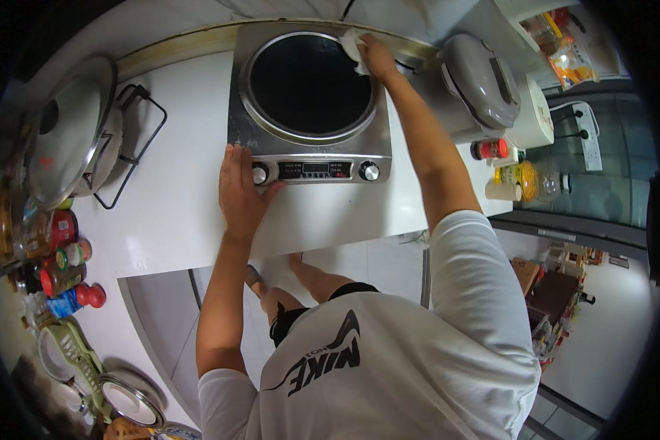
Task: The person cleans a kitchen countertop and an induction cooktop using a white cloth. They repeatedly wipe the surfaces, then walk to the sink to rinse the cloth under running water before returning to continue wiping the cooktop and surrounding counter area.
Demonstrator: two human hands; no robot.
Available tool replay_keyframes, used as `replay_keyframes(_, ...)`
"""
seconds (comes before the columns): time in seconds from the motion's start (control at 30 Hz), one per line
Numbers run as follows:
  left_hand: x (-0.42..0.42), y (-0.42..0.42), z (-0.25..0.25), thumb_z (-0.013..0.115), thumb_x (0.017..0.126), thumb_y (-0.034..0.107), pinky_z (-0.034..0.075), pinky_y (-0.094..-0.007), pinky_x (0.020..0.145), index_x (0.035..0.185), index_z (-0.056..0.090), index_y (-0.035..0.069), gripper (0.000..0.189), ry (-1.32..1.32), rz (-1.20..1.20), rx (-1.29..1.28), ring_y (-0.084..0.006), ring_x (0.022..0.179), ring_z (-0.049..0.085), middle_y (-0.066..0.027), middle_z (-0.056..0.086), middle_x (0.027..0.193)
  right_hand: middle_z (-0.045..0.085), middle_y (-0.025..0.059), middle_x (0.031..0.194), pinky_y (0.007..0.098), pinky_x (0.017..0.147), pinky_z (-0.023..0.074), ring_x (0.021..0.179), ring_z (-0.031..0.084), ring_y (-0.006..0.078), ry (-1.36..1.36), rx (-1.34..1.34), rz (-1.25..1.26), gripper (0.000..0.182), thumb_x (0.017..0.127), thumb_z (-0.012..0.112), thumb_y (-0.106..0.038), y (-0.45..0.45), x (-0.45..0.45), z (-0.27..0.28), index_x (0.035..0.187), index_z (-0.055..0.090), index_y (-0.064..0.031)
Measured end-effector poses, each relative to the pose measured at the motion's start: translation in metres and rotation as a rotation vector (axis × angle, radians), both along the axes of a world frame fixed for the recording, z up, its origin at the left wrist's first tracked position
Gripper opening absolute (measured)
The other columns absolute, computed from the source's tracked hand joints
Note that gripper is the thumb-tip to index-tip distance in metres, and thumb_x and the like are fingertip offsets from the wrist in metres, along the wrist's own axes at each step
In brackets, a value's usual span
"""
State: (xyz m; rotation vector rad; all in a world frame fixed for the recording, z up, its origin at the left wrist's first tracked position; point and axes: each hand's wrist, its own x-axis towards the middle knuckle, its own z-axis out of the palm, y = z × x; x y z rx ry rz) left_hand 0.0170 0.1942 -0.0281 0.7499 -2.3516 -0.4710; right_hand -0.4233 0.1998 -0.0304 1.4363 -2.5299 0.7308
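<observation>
In front of me on the white countertop stands an induction cooker (313, 82) with a round black glass plate inside a raised metal ring. My right hand (378, 58) grips a white cloth or paper wipe (353, 48) and presses it at the cooker's far right corner, against the ring. Flat along the cooker's left front corner rests my left hand (243, 190), its thumb under the left control knob (260, 173). A second knob (369, 171) sits at the right of the front panel.
A lidded pan (71, 132) and a black wire rack (143, 146) stand on the left. Several jars (66, 269) line the left counter, with a green dish rack (77, 352) nearer me. To the right are a grey rice cooker (481, 82), a red-lidded jar (489, 148) and a power strip (587, 136).
</observation>
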Motion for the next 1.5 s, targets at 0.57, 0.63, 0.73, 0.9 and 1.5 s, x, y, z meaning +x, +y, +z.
replay_keyframes(0.57,-0.008,0.008,0.002,0.084,0.063,0.037,0.037,-0.0438,0.104,0.121,0.051,-0.008,0.081,-0.009,-0.006,-0.104,-0.0393,0.126,0.044,-0.0247,0.051,0.127,0.064,0.0129,0.097,0.0439,0.080,0.0450,0.093,0.058,0.0330,0.101,0.042,-0.066,0.017,0.079,0.064,-0.014,0.155,0.121,0.011,0.094,0.063,-0.0062)
replay_keyframes(0.63,-0.008,0.008,0.002,0.085,0.061,0.036,0.038,-0.0428,0.103,0.120,0.052,-0.007,0.079,-0.017,0.018,-0.125,-0.0389,0.124,0.046,-0.0245,0.052,0.126,0.064,0.0114,0.099,0.0430,0.081,0.0452,0.095,0.059,0.0313,-0.005,0.021,0.105,0.017,0.079,0.064,-0.014,0.158,0.139,0.010,0.094,0.064,-0.0071)
replay_keyframes(0.73,-0.005,0.010,0.006,0.085,0.062,0.037,0.039,-0.0417,0.102,0.120,0.054,-0.005,0.078,-0.085,0.057,-0.125,-0.0377,0.123,0.047,-0.0235,0.053,0.126,0.065,0.0100,0.103,0.0387,0.082,0.0472,0.093,0.061,0.0293,-0.109,0.090,0.308,0.020,0.079,0.066,-0.015,0.176,0.160,0.014,0.098,0.065,-0.0079)
replay_keyframes(0.9,0.000,0.007,0.005,0.081,0.067,0.039,0.036,-0.0402,0.105,0.122,0.052,-0.006,0.077,-0.075,0.009,-0.105,-0.0365,0.127,0.043,-0.0232,0.050,0.130,0.065,0.0187,0.095,0.0407,0.081,0.0475,0.087,0.061,0.0330,-0.220,0.064,-0.127,0.023,0.081,0.064,-0.017,0.230,0.176,0.037,0.097,0.064,-0.0005)
replay_keyframes(1.5,0.130,-0.028,-0.035,0.046,0.098,0.031,0.035,-0.0354,0.104,0.123,0.055,-0.002,0.042,0.190,0.212,0.436,-0.0313,0.122,0.048,-0.0192,0.054,0.128,0.049,0.0155,0.134,0.0495,0.110,0.0266,0.131,0.038,0.0354,0.012,-0.088,0.367,0.026,0.085,0.058,-0.025,0.063,0.510,-0.071,0.104,0.069,-0.0118)
